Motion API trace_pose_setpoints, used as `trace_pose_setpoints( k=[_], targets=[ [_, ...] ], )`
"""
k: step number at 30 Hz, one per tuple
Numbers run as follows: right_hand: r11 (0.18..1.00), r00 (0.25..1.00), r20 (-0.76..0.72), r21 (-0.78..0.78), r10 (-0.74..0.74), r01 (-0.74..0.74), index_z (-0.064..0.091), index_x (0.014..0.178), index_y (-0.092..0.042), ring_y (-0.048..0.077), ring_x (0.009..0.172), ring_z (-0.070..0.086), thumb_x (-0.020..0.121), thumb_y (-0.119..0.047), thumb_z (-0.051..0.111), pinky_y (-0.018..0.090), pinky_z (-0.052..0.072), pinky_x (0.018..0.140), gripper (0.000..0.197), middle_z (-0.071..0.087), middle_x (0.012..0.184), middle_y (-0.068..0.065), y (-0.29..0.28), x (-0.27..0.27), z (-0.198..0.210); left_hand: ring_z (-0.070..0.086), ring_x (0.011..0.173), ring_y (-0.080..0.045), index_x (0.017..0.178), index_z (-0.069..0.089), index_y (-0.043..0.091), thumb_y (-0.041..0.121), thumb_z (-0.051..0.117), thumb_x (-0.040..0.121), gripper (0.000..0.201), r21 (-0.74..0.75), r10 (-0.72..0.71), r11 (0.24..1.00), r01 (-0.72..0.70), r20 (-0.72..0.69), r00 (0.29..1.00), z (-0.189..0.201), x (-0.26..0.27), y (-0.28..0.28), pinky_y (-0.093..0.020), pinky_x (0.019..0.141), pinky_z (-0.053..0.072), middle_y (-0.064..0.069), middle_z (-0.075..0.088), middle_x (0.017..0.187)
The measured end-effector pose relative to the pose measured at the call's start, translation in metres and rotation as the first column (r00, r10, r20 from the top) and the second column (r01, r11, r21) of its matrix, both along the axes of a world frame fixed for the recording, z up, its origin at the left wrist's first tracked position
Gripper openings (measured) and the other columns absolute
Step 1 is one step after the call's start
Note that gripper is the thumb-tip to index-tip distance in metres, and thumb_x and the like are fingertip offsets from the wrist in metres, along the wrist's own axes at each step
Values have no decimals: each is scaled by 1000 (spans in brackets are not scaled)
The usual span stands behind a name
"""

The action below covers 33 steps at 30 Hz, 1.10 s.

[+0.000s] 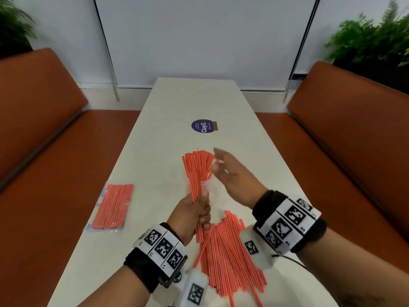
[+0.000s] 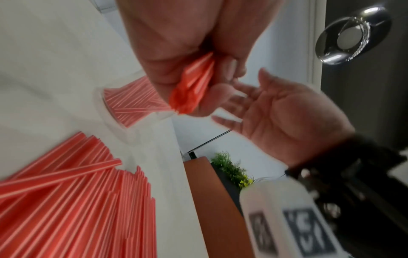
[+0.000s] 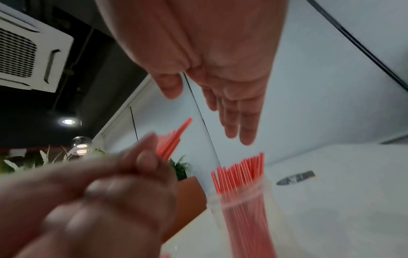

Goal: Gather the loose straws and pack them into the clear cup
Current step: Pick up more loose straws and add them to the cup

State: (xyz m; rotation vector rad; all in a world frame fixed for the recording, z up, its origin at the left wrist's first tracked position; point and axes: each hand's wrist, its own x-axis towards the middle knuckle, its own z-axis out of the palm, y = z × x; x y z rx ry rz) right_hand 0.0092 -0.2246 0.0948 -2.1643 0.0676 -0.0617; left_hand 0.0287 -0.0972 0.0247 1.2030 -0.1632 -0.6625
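Left grip: left hand (image 1: 194, 212) curls round a small bundle of straws (image 1: 192, 177), raised just nearside of the clear cup (image 1: 204, 183).
Right grip: right hand (image 1: 230, 176) has fingers straight and spread, holding nothing, just right of the cup's straw tops.
Cup: upright on the worktop (image 1: 254, 151), already packed with orange-and-white straws that fan out above its rim.
Loose pile: loose straws (image 1: 230, 251) lie flat at the near end, between the 2 wrists (some reach the near edge).
Around: a sealed packet of straws (image 1: 112, 207) lies near the left edge, well apart from the cup; a round sticker (image 1: 202, 126) sits beyond the cup.
In the way: the left hand and its bundle hide most of the cup wall from the head view.
Only at the wrists: the right wrist view shows the cup's rim (image 3: 238, 193) plainly; the left wrist view shows the bundle's lower ends (image 2: 185, 99) poking from the fist.
Room: bare worktop lies beyond the sticker and right of the cup; orange benches (image 1: 354, 151) flank both long edges.
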Motion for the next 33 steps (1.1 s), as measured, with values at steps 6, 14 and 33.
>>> trace_pose_setpoints(
  k=[6, 14, 33],
  targets=[
    [955, 971, -93, -185, 220, -234, 43, 135, -1, 25, 130, 41, 100, -18, 35, 30, 32, 109, 40, 44, 141, 15, 3, 12, 4, 40, 33, -7, 65, 38, 11, 35, 50, 82, 31, 8, -117, 993, 117, -32, 993, 0, -9, -2, -21, 38, 44, 5, 37, 39],
    [945, 959, -144, -188, 242, -267, 43, 137, -11, 18, 127, 43, 99, -17, 37, 25, 32, 103, 38, 45, 138, 7, 12, 6, -14, 34, 30, -5, 65, 39, 12, 26, 39, 95, 34, 10, -90, 996, 92, -127, 988, -1, -6, 0, -18, 34, 39, 6, 36, 37],
    [988, 999, 30, 146, 42, -46, 51, 110, -11, 12, 68, 53, 90, 7, 32, 18, 44, 61, 34, 57, 77, 2, 29, 4, -40, 41, 111, -23, 107, 56, 16, 41, 46, 90, 32, 461, -70, 803, -379, 704, 707, 36, 30, -12, -42, 99, 39, 0, 40, 105]
  ],
)
